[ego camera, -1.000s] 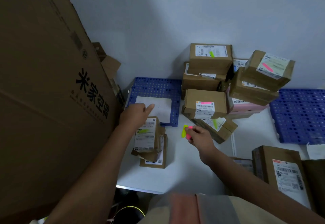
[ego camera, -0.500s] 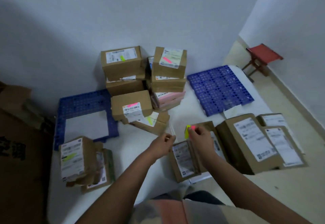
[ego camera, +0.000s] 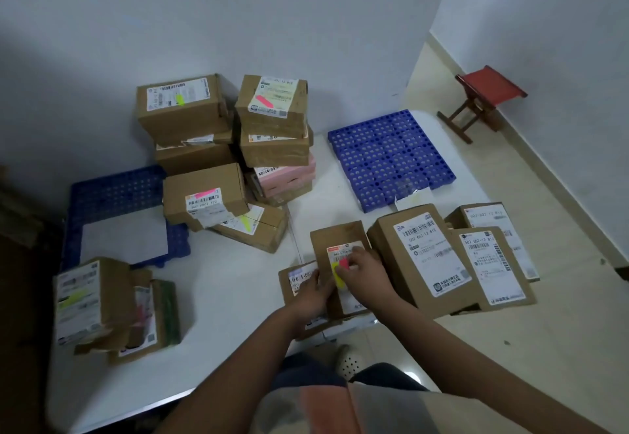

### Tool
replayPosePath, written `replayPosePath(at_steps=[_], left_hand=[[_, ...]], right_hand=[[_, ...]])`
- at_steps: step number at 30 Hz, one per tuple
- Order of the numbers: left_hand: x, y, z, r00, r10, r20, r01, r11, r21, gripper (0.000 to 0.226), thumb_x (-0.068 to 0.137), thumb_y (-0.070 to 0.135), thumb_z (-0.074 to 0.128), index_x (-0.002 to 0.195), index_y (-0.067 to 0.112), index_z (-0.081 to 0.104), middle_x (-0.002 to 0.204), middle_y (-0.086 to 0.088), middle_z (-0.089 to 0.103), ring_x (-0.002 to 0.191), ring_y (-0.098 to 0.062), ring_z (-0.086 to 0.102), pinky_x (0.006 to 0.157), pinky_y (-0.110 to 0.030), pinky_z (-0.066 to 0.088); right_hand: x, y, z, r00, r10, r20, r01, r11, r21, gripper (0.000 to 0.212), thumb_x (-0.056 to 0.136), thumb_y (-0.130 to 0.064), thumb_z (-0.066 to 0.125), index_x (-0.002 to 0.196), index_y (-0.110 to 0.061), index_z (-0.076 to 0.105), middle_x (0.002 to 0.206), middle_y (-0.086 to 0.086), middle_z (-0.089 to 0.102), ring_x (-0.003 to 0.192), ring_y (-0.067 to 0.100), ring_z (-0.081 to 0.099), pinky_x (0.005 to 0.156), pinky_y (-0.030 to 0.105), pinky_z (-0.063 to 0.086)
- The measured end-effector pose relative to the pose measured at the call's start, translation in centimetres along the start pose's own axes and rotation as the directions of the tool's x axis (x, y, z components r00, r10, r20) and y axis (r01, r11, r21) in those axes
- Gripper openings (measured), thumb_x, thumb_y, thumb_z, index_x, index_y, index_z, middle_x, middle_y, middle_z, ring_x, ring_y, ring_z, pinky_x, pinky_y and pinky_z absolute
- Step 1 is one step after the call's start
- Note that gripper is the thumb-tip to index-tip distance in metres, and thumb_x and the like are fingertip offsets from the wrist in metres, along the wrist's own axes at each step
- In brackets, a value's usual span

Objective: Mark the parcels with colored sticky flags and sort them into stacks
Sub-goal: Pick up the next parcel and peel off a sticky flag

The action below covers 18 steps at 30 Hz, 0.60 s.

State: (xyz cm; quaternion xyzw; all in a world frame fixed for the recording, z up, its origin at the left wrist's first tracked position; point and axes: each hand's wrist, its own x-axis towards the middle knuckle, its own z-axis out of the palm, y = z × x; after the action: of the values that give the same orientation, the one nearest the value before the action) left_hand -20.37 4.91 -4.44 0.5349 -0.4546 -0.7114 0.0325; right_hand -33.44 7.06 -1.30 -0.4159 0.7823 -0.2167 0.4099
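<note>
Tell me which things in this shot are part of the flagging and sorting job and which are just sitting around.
Part of the job:
- sticky flags, pinched in the right hand
- parcel being flagged, steadied by the left hand
- unflagged parcels beside it
- flagged stacks

Lying about:
- red stool
- blue pallet
- white sheet

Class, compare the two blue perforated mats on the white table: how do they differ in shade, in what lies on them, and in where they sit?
The left mat looks darker, in shadow; the right mat is a brighter blue. A white sheet lies on the left mat, while the right mat's grid is bare except a small slip at its near edge. Both are perforated, lying flat.
</note>
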Motion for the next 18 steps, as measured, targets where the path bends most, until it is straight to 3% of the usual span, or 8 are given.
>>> replayPosePath(at_steps=[4,7,10,12,15,18], left_hand=[[-0.1,-0.2,0.0,0.998,-0.055,-0.044,0.051,0.994,-0.093,0.051,0.101,0.052,0.035,0.147,0.031,0.032,0.137,0.007,0.049,0.116,-0.013,0.048,0.095,-0.030,0.041],[-0.2,-1.0,-0.1,0.995,-0.082,-0.054,0.072,0.984,-0.165,0.052,0.100,0.055,0.036,0.148,0.035,0.027,0.136,0.001,0.055,0.106,-0.011,0.059,0.086,-0.027,0.052],[-0.4,-1.2,0.0,0.998,-0.045,-0.043,0.037,0.986,-0.162,0.065,0.097,0.058,0.041,0.151,0.047,0.009,0.152,0.001,0.039,0.123,-0.017,0.050,0.099,-0.035,0.042],[-0.6,-1.1,-0.2,0.999,0.006,-0.040,-0.013,0.983,-0.185,0.067,0.091,0.060,0.053,0.146,0.057,0.014,0.153,0.004,0.037,0.123,-0.013,0.051,0.097,-0.033,0.044],[-1.1,-0.7,-1.5,0.995,0.053,-0.084,-0.070,0.973,-0.220,0.072,0.087,0.041,0.071,0.142,0.053,0.025,0.137,0.008,0.056,0.113,-0.016,0.065,0.084,-0.032,0.056],[-1.7,0.0,-3.7,0.990,0.087,-0.113,-0.109,0.973,-0.206,0.085,0.081,0.037,0.075,0.144,0.049,0.018,0.123,-0.001,0.068,0.105,-0.019,0.070,0.081,-0.032,0.056]], right_hand=[[0.4,0.7,-0.4,0.999,-0.024,0.045,0.023,1.000,0.012,0.020,0.094,-0.019,0.058,0.097,0.000,0.063,0.107,0.011,0.062,0.102,0.025,0.060,0.094,0.044,0.049],[0.2,0.8,-0.7,0.997,0.008,0.080,-0.018,0.993,0.115,0.021,0.095,-0.023,0.059,0.106,-0.006,0.064,0.111,0.008,0.064,0.101,0.021,0.062,0.094,0.042,0.052],[0.2,0.7,-1.2,0.993,0.037,0.116,-0.062,0.974,0.220,0.021,0.095,-0.023,0.058,0.107,-0.009,0.067,0.106,0.007,0.066,0.100,0.020,0.062,0.095,0.042,0.052],[0.3,0.5,-1.8,0.992,0.042,0.120,-0.075,0.957,0.279,0.019,0.095,-0.020,0.058,0.102,-0.006,0.069,0.098,0.011,0.067,0.093,0.019,0.062,0.091,0.042,0.051],[0.8,0.2,-2.5,0.995,0.037,0.094,-0.071,0.920,0.385,0.017,0.095,-0.018,0.059,0.097,-0.005,0.069,0.098,0.016,0.070,0.092,0.025,0.064,0.089,0.042,0.052],[1.1,-0.5,-3.2,0.997,0.023,0.078,-0.060,0.855,0.514,0.021,0.095,-0.019,0.059,0.094,-0.001,0.068,0.100,0.019,0.071,0.094,0.030,0.066,0.091,0.046,0.052]])
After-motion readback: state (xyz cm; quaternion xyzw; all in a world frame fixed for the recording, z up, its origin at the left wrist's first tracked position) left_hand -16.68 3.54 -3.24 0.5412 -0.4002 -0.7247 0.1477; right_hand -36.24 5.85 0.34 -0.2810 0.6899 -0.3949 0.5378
